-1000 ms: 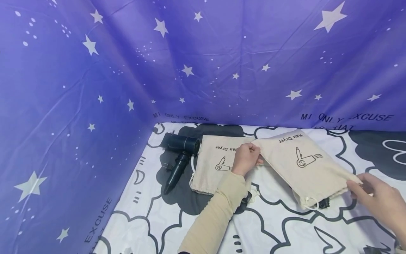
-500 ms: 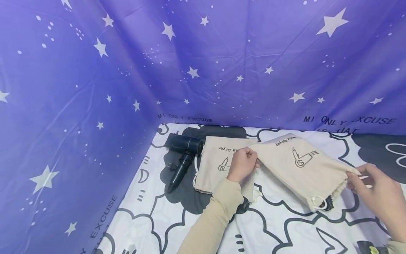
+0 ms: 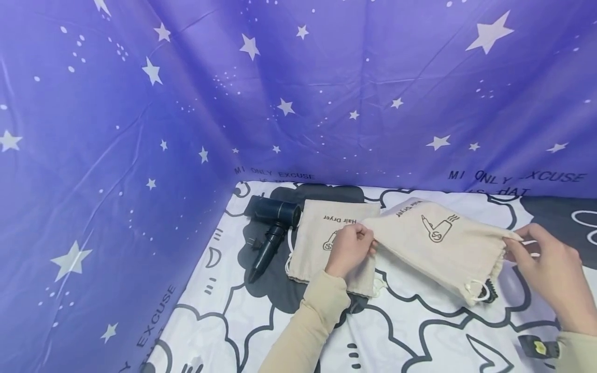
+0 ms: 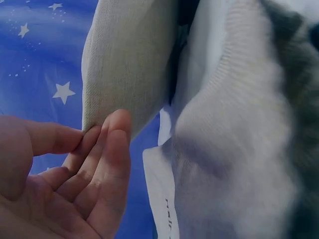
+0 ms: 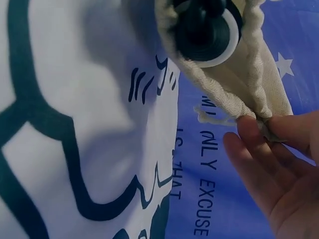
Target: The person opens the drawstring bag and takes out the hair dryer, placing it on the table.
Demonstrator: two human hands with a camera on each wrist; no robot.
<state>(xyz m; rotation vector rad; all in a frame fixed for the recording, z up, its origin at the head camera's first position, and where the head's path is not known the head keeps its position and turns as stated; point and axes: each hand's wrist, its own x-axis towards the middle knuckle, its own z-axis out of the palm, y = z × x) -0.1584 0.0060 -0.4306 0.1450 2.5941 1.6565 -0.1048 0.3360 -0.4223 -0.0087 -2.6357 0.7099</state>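
Observation:
A beige drawstring bag (image 3: 406, 235), printed with a hair dryer drawing, is stretched between both hands. My left hand (image 3: 350, 249) pinches its left corner between thumb and fingers, over a second beige bag (image 3: 310, 264) lettered Hair Dryer. At the mouth end, my right hand (image 3: 550, 269) pinches the other corner. In the right wrist view the gathered mouth gapes, showing a round black part with a white ring (image 5: 227, 47) inside; the rest of that thing is hidden. A white cord loop (image 3: 475, 290) hangs at the mouth.
A dark hair dryer (image 3: 275, 211) lies left of the second bag, with its plug (image 3: 253, 243) beside the handle. Black-and-white printed cloth (image 3: 392, 342) covers the surface. Purple star-patterned curtains (image 3: 350, 77) stand behind and at the left.
The bag's mouth end has swung up and away with my right hand, so the bag lies more level across the view. My left hand has shifted slightly nearer, still pinching its corner.

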